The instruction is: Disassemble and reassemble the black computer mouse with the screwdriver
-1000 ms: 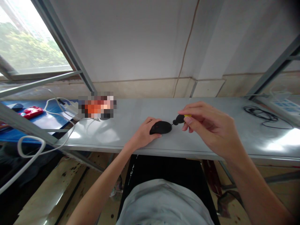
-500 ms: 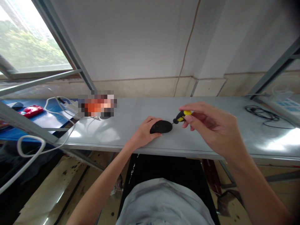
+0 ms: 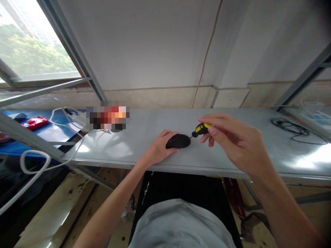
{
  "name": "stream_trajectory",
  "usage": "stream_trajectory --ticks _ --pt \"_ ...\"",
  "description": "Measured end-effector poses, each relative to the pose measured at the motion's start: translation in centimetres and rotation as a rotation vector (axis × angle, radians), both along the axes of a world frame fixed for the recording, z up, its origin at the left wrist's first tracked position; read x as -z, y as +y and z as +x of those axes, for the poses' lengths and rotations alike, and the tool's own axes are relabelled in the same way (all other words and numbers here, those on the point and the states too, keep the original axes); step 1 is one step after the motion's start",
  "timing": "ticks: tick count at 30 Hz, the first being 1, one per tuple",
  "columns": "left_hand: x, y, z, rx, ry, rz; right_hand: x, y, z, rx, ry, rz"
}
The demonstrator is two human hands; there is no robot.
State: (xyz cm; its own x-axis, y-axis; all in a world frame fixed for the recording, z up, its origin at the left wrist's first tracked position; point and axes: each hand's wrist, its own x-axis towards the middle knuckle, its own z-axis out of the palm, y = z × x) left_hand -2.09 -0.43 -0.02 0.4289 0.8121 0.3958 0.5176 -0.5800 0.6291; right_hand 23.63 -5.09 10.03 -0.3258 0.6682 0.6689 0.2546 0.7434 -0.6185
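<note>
The left hand [image 3: 160, 148] grips a black mouse [image 3: 179, 141] between the front and back edges of the desk [image 3: 144, 120]. The right hand [image 3: 232, 141], grip narrow, pinches a screwdriver [image 3: 200, 130], tip at the mouse.

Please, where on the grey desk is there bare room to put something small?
The grey desk is bare between the pixelated patch and left grip, and, more narrowly, between the right grip and the coiled black cable. It is crowded in the middle, with the black mouse and screwdriver, and at the left end, around the white cable.
</note>
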Motion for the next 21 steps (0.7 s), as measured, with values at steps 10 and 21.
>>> stream_trajectory --ticks 10,21 --pt "-0.09 -0.15 0.01 -0.009 0.010 -0.007 0.29 0.33 -0.03 0.027 0.033 0.001" --pt "-0.35 -0.27 0.14 -0.009 0.006 -0.023 0.16 0.57 0.04 0.012 0.054 -0.025"
